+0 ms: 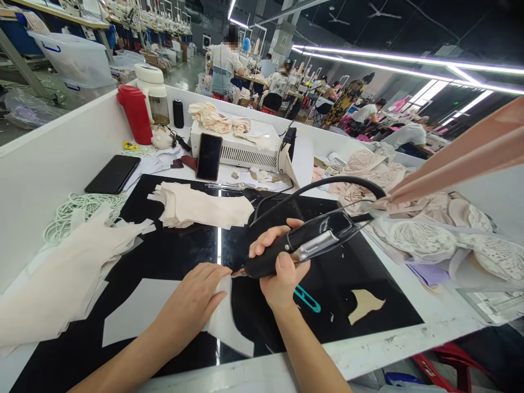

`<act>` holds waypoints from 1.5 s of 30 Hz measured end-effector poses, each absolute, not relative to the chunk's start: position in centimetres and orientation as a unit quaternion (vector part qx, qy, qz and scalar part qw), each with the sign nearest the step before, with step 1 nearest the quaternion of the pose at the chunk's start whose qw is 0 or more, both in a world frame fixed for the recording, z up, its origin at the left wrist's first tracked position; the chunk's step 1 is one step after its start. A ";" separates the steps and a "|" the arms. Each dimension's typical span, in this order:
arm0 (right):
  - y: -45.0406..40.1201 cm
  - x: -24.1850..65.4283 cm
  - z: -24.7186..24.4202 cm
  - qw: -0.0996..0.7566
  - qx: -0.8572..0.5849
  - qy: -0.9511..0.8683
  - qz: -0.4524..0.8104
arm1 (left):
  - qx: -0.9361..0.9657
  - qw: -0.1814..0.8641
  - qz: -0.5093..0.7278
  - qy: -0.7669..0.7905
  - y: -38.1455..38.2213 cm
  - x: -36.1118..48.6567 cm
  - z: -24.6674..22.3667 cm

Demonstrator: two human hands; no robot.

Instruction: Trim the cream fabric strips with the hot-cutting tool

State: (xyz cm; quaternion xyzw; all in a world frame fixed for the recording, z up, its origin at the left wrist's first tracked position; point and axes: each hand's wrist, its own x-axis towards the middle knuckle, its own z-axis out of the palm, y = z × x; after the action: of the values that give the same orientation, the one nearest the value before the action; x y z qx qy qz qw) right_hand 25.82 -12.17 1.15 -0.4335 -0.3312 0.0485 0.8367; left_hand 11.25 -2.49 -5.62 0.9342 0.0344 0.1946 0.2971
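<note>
My right hand (282, 267) is wrapped round a black handheld tool (266, 259) with a silver lever along its side and a cable at its rear. The tool's narrow tip points left, beside the fingertips of my left hand (196, 300). That left hand lies with fingers stretched out on a white curved piece (229, 322), pressing it on the black mat (323, 322). Another flat white part (139, 308) shows left of my wrist; whether the two are joined is hidden. A stack of cream cut pieces (200, 204) lies beyond my hands.
More cream pieces (77, 267) and pale green cord (69, 215) are at left. A phone (209, 156) leans on a white vented box (241, 144). Lace bra parts (426, 234) are heaped at right. A teal tool (307, 298) and beige scrap (364, 305) lie nearby. Pink fabric (462, 153) hangs by the cable.
</note>
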 end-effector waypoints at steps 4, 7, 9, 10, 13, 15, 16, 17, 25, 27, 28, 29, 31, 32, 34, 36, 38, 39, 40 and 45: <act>-12.2 25.6 0.9 0.828 -0.444 -0.338 0.046 | 0.933 0.297 0.197 0.036 -2.5 11.3 -5.6; -12.2 25.6 0.7 0.824 -0.450 -0.341 0.045 | 0.935 0.293 0.200 0.031 -2.6 11.2 -5.2; -12.2 25.6 0.5 0.825 -0.446 -0.344 0.045 | 0.934 0.287 0.211 0.021 -2.8 11.1 -4.7; -12.1 25.6 0.4 0.826 -0.443 -0.345 0.046 | 0.934 0.285 0.213 0.015 -2.9 11.1 -4.5; -12.1 25.6 0.2 0.825 -0.444 -0.345 0.046 | 0.943 0.268 0.197 -0.022 -3.3 11.1 -4.3; -12.1 25.5 0.2 0.820 -0.453 -0.347 0.045 | 0.957 0.224 0.178 -0.053 -3.6 11.0 -4.4; -12.1 25.5 0.1 0.818 -0.456 -0.348 0.043 | 0.964 0.194 0.167 -0.066 -3.8 11.0 -4.6; -12.1 25.5 0.1 0.817 -0.458 -0.349 0.043 | 0.971 0.164 0.156 -0.075 -3.9 11.0 -4.8; -12.1 25.6 0.1 0.818 -0.453 -0.350 0.049 | 0.983 0.088 0.142 -0.071 -4.4 10.3 -5.2; -12.1 25.7 0.0 0.813 -0.462 -0.351 0.048 | 0.981 0.080 0.161 -0.071 -4.5 10.2 -5.2; -12.2 25.7 0.0 0.812 -0.464 -0.351 0.048 | 0.979 0.078 0.173 -0.070 -4.5 10.1 -5.2; -12.2 25.7 0.0 0.811 -0.465 -0.351 0.049 | 0.978 0.078 0.182 -0.069 -4.6 10.1 -5.2; -12.2 25.7 0.0 0.811 -0.466 -0.351 0.051 | 0.973 0.083 0.203 -0.067 -4.6 10.0 -5.3; -12.2 25.7 0.0 0.811 -0.466 -0.351 0.051 | 0.972 0.082 0.212 -0.066 -4.6 10.0 -5.4; -12.2 25.7 0.0 0.810 -0.467 -0.352 0.051 | 0.971 0.068 0.219 -0.067 -4.7 10.0 -5.3; -12.1 25.7 0.1 0.809 -0.467 -0.353 0.051 | 0.974 0.046 0.211 -0.070 -4.6 10.0 -5.2; -12.1 25.7 0.1 0.810 -0.465 -0.355 0.052 | 0.978 0.034 0.194 -0.073 -4.6 9.9 -5.1; -12.1 25.7 0.0 0.811 -0.462 -0.356 0.052 | 0.980 0.034 0.185 -0.073 -4.5 9.8 -5.1; -12.1 25.7 0.0 0.813 -0.458 -0.357 0.053 | 0.981 0.036 0.177 -0.073 -4.5 9.8 -5.2; -12.1 25.8 0.0 0.821 -0.443 -0.356 0.059 | 0.978 0.044 0.184 -0.084 -4.3 9.6 -5.7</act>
State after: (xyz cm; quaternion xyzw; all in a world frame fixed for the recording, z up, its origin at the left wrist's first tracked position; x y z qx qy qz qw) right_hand 25.75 -12.12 0.05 -0.4433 -0.3558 0.0591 0.8206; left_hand 9.63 -4.28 -5.72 0.9783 -0.0837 0.1844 0.0442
